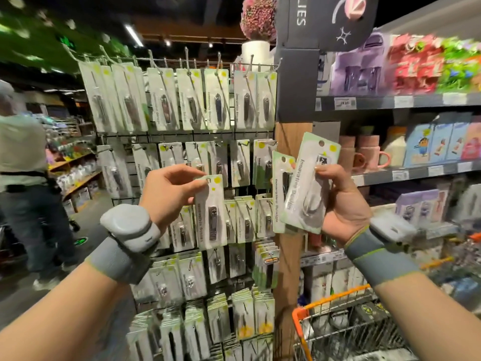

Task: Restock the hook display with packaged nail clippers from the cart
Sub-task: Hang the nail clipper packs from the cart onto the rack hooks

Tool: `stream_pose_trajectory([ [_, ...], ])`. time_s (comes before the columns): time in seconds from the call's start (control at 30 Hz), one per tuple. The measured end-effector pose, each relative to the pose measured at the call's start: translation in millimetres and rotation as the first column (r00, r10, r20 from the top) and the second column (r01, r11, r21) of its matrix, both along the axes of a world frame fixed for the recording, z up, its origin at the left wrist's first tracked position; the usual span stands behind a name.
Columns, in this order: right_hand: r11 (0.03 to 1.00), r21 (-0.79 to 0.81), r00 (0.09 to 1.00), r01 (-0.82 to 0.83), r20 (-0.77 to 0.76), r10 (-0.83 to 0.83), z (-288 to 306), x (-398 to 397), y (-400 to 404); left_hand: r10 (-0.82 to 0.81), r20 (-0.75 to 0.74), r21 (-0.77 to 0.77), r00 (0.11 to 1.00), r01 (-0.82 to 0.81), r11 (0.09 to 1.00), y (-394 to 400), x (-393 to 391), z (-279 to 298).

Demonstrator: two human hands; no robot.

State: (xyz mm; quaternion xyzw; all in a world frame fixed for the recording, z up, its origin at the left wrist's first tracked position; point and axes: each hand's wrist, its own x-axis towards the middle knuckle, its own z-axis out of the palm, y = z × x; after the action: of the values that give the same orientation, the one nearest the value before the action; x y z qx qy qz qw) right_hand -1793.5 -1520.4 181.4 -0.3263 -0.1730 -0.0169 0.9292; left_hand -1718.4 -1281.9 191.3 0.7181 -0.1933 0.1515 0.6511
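My left hand (169,190) pinches the top corner of one packaged nail clipper (211,212), a white card with a steel clipper, held upright in front of the hook display (182,136). My right hand (341,204) grips a fanned bunch of nail clipper packs (307,186), tilted right, at the display's right edge. The display is a wire grid with rows of hooks carrying similar white packs. The wire cart (338,327) with an orange rim sits at the lower right, below my right forearm.
A wooden post (289,256) borders the display on the right. Shelves (406,173) with pink mugs and boxed goods run along the right. A person in a grey top (23,157) stands in the aisle at the left.
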Motion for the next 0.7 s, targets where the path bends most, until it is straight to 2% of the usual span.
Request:
stream_pose_trajectory([
  [0.33,0.979,0.065,0.981,0.193,-0.042,-0.191,-4,52,15,-0.086,-0.044,0.075,0.995,0.089,0.993,33,55,1],
  [0.57,0.988,0.052,0.99,0.144,0.008,-0.144,-6,52,17,-0.177,-0.035,0.106,0.984,0.18,0.978,15,70,-4],
  [0.7,0.986,0.048,0.986,0.162,0.023,-0.163,-5,53,5,-0.206,-0.004,0.217,0.979,0.202,0.955,-10,77,-10],
])
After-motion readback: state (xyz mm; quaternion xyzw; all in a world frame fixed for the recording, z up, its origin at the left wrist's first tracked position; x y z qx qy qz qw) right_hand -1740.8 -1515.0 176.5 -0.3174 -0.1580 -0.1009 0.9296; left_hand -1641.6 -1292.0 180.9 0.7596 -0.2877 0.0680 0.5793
